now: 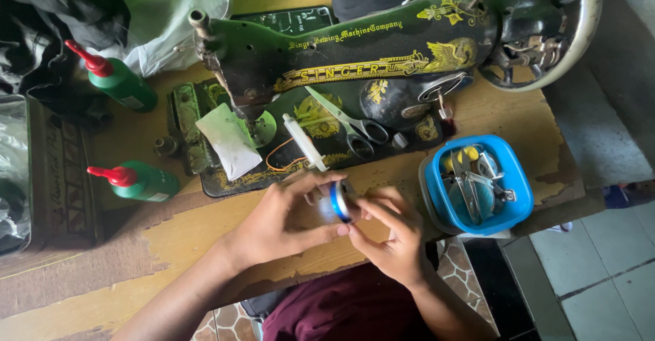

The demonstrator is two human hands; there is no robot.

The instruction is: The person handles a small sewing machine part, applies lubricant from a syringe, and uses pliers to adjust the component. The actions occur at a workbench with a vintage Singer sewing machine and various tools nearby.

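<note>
From my head view I look down on a worn wooden surface with peeling veneer. My left hand is clamped around a small spool wound with blue thread, held just above the near edge of the surface, roughly at the middle of the picture. My right hand meets it from the right, fingertips pinched together at the spool's side; I cannot tell whether they grip thread, since any strand is too fine to make out. Much of the spool is hidden behind my fingers.

Beyond the hands stands a dark green sewing machine with gold ornament; its hand wheel at far right is cut off by the top edge. On its base lie scissors, a white tube-like piece I cannot identify, and a pale folded cloth. To the right sits a blue-rimmed container of small sewing parts, too tangled to sort out. On the left are 2 green bottles with red nozzles, 1 farther and 1 nearer. A clear plastic bag is cut off at the left edge.
</note>
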